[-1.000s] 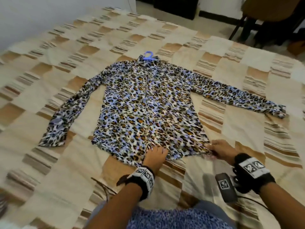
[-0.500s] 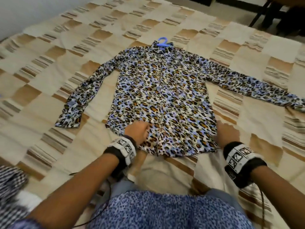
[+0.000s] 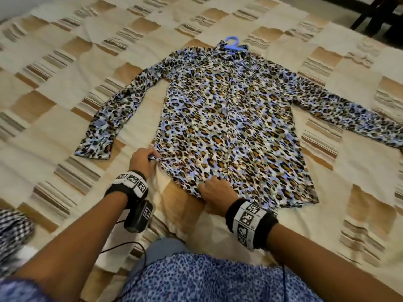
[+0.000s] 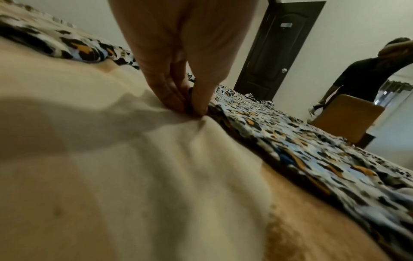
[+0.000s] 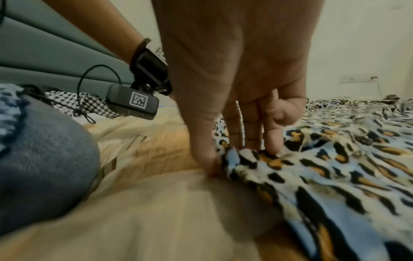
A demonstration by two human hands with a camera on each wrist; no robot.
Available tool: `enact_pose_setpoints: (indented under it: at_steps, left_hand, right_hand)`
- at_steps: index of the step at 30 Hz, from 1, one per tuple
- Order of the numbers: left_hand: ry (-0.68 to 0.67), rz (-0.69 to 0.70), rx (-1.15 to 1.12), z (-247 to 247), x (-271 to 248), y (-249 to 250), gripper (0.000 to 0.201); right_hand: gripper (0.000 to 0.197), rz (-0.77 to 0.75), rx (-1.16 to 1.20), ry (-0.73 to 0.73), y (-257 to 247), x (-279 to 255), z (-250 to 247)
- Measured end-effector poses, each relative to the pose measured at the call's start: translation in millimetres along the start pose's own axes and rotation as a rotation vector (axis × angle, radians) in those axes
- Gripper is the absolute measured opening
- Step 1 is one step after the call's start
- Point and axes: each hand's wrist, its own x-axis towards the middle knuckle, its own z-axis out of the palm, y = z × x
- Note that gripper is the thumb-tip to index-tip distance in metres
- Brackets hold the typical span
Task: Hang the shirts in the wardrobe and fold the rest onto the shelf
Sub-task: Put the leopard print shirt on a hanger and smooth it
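Observation:
A leopard-print shirt (image 3: 229,118) in blue, black and orange lies flat on the bed with both sleeves spread. A blue hanger (image 3: 233,43) sticks out of its collar at the far end. My left hand (image 3: 142,159) pinches the hem at the shirt's lower left corner; the left wrist view shows thumb and fingers (image 4: 196,104) closed on the shirt's edge (image 4: 279,139). My right hand (image 3: 214,189) pinches the near hem toward its middle, with the thumb (image 5: 206,164) under a fold of the shirt (image 5: 335,167) and the fingers on top.
The bed cover (image 3: 65,110) is a beige and brown patchwork. A black-and-white checked garment (image 3: 13,227) lies at the near left edge. Dark chair legs (image 3: 370,16) stand beyond the far right corner. In the left wrist view, another person (image 4: 357,74) stands near a dark door (image 4: 272,49).
My left hand slid left along the hem to the shirt's corner. My right hand came from the right end of the hem to its middle. The head view shifted left.

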Motion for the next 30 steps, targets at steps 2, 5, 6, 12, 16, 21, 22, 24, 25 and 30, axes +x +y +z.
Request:
enact_pose_setpoints:
  at_steps: [2,5,6,12,16,21,22,24,25,30]
  left_hand:
    - [0.042,-0.039,-0.078,-1.1,-0.4,0.2,0.015]
    - [0.073,-0.065,-0.139,-7.4,-6.1,0.6,0.013]
    - [0.074,-0.067,-0.141,-10.5,-9.3,0.2,0.013]
    - [0.046,-0.073,-0.092,-25.1,-29.0,-19.7,0.019]
    - [0.031,-0.129,-0.026,-27.5,-42.0,-30.1,0.018]
    - [-0.038,-0.199,0.17,-30.7,-29.5,-9.6,0.03]
    - [-0.026,-0.185,0.22,-30.6,-25.9,1.5,0.03]
    - [0.014,-0.116,0.293,-25.2,-17.7,27.4,0.022]
    - [0.021,-0.056,0.317,-19.3,-12.9,41.0,0.019]
    - [-0.113,0.474,0.379,38.7,-4.3,130.7,0.03]
  right_hand:
    - [0.021,0.024,-0.027,0.034,3.1,1.3,-2.2]
    - [0.024,-0.002,-0.053,0.027,13.4,-2.8,-7.2]
    - [0.025,-0.029,-0.043,0.02,15.3,-5.1,-7.2]
    - [0.023,-0.139,0.066,-0.033,-1.6,-15.3,5.3]
    - [0.022,-0.155,0.071,-0.07,-8.1,-8.1,11.1]
    - [0.021,-0.14,0.142,0.033,0.6,-14.1,8.1]
    - [0.025,-0.117,0.2,0.08,7.5,-18.9,6.3]
    - [0.032,-0.049,0.321,0.21,28.4,-25.6,4.1]
    - [0.034,0.002,0.362,0.269,42.0,-26.6,3.1]
    - [0.048,0.268,0.351,0.386,115.1,-9.7,13.2]
